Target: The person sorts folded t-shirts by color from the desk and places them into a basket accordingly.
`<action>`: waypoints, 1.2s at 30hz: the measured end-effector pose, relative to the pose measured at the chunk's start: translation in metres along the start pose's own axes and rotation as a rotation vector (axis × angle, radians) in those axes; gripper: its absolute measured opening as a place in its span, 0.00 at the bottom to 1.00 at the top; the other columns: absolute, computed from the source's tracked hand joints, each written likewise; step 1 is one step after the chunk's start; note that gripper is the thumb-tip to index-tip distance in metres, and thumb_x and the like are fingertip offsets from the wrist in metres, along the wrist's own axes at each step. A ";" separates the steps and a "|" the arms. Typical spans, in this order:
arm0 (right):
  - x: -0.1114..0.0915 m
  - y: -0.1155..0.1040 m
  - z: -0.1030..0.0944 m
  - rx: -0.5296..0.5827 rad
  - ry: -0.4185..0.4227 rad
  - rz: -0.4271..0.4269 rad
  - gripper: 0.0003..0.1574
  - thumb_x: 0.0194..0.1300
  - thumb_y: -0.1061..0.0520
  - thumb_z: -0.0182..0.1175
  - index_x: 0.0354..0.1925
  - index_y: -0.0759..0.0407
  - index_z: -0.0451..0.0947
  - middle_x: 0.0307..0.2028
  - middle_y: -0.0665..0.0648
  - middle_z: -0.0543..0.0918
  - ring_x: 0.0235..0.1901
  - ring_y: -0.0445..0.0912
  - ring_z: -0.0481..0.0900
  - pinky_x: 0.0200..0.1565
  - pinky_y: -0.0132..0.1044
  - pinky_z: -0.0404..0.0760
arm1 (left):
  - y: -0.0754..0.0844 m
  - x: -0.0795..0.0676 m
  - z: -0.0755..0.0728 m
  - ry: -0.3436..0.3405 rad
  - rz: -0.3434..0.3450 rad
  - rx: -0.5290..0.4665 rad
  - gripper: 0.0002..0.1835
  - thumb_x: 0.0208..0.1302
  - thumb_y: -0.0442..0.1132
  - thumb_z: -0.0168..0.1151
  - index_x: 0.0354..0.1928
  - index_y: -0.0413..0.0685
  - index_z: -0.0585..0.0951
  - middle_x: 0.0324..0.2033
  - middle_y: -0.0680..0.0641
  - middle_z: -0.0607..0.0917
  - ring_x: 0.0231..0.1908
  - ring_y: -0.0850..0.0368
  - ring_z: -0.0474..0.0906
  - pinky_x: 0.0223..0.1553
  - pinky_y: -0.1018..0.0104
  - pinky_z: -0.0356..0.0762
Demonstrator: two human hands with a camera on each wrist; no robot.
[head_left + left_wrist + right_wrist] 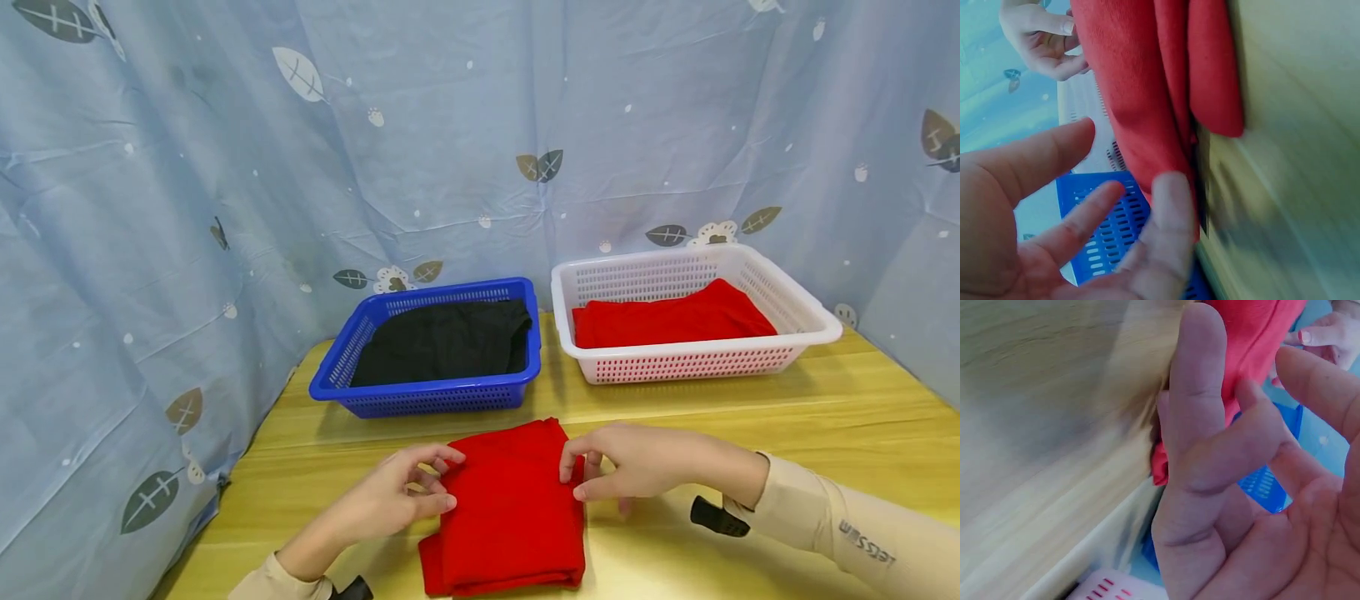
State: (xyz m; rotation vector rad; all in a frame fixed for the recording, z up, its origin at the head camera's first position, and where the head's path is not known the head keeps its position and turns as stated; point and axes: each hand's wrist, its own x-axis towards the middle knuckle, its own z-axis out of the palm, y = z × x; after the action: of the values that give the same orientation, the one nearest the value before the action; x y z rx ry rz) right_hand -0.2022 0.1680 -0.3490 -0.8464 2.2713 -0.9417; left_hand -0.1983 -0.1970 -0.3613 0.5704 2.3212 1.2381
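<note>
A folded red garment lies on the table between my two hands, its layers stacked, with a small flap jutting out at the lower left. My left hand is at its left edge, fingers spread and loosely bent; in the left wrist view one fingertip overlaps the side of the red cloth. On the opposite side, my right hand hovers over the right edge with thumb and fingers apart. The right wrist view shows its fingers beside the red fabric, with nothing pinched between them.
Behind the garment, a blue basket holds black cloth. To its right a white basket holds another red cloth. Both stand on a yellow wood-grain table, with a light-blue patterned curtain hanging behind and at the sides.
</note>
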 end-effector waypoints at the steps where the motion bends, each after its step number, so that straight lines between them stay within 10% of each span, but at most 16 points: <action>1: -0.001 0.001 -0.001 0.013 0.006 0.011 0.13 0.74 0.53 0.68 0.55 0.48 0.81 0.36 0.49 0.85 0.20 0.45 0.87 0.39 0.32 0.85 | 0.000 -0.002 0.000 0.007 -0.004 0.026 0.27 0.71 0.37 0.72 0.70 0.44 0.78 0.54 0.40 0.81 0.41 0.52 0.82 0.38 0.70 0.84; 6: -0.001 0.005 0.001 0.102 0.025 0.045 0.29 0.74 0.54 0.69 0.69 0.45 0.75 0.43 0.53 0.84 0.21 0.50 0.88 0.37 0.35 0.87 | -0.002 -0.011 0.002 0.002 -0.081 0.084 0.34 0.69 0.42 0.75 0.74 0.51 0.74 0.41 0.44 0.81 0.32 0.53 0.82 0.29 0.66 0.82; 15: 0.012 0.012 0.021 0.307 0.068 0.051 0.35 0.70 0.57 0.73 0.70 0.40 0.75 0.42 0.61 0.79 0.22 0.54 0.88 0.23 0.32 0.78 | 0.001 -0.003 0.016 -0.074 -0.199 -0.138 0.41 0.65 0.36 0.77 0.77 0.63 0.71 0.47 0.41 0.77 0.36 0.50 0.82 0.38 0.60 0.87; 36: 0.006 0.020 0.025 0.400 0.139 -0.008 0.33 0.65 0.55 0.77 0.66 0.50 0.79 0.56 0.64 0.79 0.17 0.46 0.79 0.27 0.35 0.84 | 0.008 0.012 0.038 -0.084 -0.104 -0.356 0.34 0.65 0.31 0.73 0.73 0.52 0.78 0.60 0.42 0.82 0.49 0.48 0.88 0.55 0.53 0.89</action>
State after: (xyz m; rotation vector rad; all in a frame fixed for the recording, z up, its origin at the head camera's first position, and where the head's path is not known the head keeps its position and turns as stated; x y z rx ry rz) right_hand -0.1963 0.1648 -0.3810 -0.6298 2.0831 -1.4351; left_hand -0.1851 -0.1611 -0.3760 0.3657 1.9709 1.4997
